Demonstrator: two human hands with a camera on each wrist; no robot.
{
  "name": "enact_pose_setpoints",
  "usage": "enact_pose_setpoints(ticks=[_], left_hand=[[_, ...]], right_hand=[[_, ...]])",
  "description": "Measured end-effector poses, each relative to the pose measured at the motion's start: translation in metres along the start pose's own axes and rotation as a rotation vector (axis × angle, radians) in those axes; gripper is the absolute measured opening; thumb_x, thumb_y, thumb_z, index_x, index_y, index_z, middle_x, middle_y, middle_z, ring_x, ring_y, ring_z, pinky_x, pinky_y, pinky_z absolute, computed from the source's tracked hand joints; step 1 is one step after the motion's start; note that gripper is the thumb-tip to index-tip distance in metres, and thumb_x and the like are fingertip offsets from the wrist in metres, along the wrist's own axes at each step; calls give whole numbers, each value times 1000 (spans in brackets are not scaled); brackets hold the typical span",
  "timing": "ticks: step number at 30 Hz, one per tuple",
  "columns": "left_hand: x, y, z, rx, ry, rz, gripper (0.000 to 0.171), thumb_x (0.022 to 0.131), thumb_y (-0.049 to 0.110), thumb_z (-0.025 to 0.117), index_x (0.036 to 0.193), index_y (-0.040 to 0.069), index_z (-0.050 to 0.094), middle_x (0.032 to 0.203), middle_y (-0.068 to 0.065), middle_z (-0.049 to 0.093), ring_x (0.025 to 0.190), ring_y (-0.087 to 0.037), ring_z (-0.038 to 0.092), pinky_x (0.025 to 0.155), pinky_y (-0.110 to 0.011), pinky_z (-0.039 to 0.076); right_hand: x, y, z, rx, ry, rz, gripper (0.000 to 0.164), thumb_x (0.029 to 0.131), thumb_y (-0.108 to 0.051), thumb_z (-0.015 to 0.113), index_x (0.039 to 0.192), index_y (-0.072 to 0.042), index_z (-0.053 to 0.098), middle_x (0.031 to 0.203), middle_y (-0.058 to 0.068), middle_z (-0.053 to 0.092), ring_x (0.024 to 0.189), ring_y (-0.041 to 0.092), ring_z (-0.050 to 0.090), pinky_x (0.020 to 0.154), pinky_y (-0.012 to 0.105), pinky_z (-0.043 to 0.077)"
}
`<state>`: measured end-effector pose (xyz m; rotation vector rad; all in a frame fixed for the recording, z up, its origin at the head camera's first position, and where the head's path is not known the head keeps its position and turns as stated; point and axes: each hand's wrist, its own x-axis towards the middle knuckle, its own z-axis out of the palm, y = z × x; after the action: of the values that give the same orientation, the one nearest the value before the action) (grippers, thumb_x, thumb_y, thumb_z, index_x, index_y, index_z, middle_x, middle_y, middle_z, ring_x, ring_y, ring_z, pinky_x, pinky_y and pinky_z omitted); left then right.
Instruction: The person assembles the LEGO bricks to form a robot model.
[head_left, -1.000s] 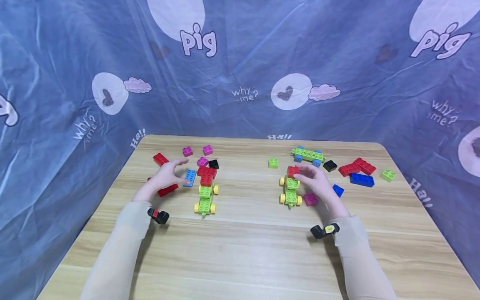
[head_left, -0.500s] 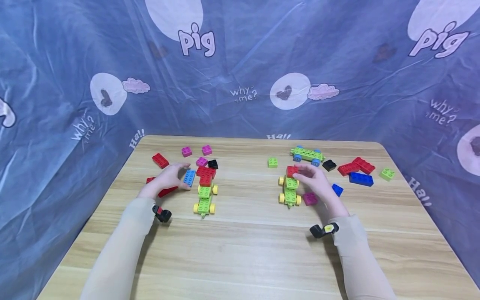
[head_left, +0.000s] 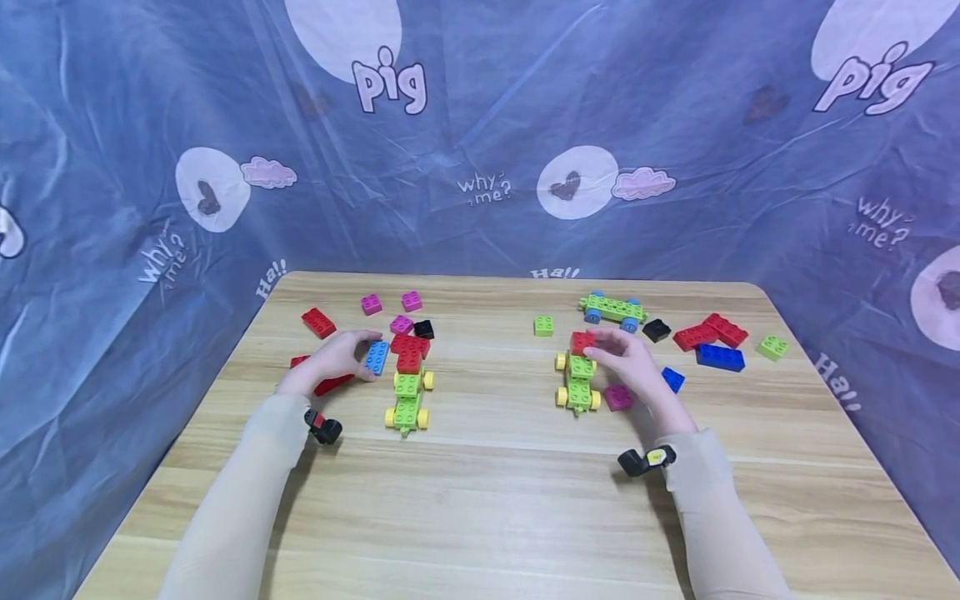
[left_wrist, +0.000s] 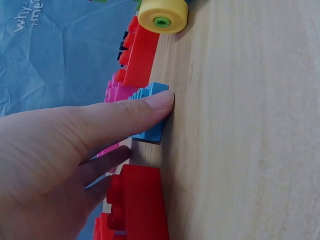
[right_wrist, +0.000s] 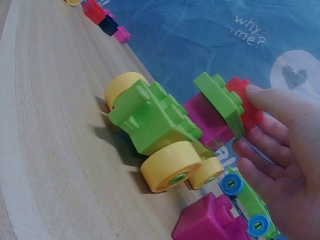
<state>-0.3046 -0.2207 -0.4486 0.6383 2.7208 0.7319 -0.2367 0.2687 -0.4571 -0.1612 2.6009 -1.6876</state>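
Note:
On the left, my left hand (head_left: 339,357) has its thumb and index finger at the two ends of a light blue brick (head_left: 377,357), which lies on the table. Up close in the left wrist view, the thumb presses the side of the light blue brick (left_wrist: 150,131). My right hand (head_left: 628,360) pinches a red brick (head_left: 581,342) at the rear of a green toy car (head_left: 579,392) with yellow wheels. From the right wrist view, a green brick and a purple brick (right_wrist: 206,119) show beside that red brick, above the car.
A second yellow-wheeled car (head_left: 408,408) with red bricks (head_left: 411,354) stands right of my left hand. A blue-wheeled green car (head_left: 613,309) is at the back right. Loose red bricks (head_left: 318,322), a blue brick (head_left: 721,358) and a magenta brick (head_left: 618,397) lie about.
My left hand has moved slightly right and its fingers have closed in on the light blue brick. The right hand keeps its hold on the red brick.

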Motion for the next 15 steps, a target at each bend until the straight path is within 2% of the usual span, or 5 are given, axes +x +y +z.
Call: enact_pose_setpoints(ticks=[5, 9, 15], left_hand=[[1, -3, 1, 5, 11, 12, 78, 72, 11, 84, 137, -8, 46, 140, -28, 47, 132, -44, 39, 111, -53, 32], [0, -6, 1, -41, 20, 8, 77, 73, 14, 84, 136, -8, 47, 139, -28, 48, 132, -44, 41, 110, -53, 33], [-2, -10, -2, -128, 28, -68, 76, 75, 20, 83, 139, -1, 47, 142, -24, 46, 134, -43, 38, 110, -55, 33]], right_hand=[[0, 0, 0, -3, -3, -2, 54, 94, -28, 63, 136, 1, 48, 135, 22, 52, 101, -6, 52, 92, 15, 41], [-1, 0, 1, -7, 1, -1, 54, 94, -28, 63, 136, 1, 48, 135, 21, 53, 101, -6, 52, 92, 15, 41], [-1, 0, 1, -2, 2, -7, 53, 94, -27, 63, 136, 2, 48, 134, 22, 53, 99, -7, 52, 90, 13, 42]])
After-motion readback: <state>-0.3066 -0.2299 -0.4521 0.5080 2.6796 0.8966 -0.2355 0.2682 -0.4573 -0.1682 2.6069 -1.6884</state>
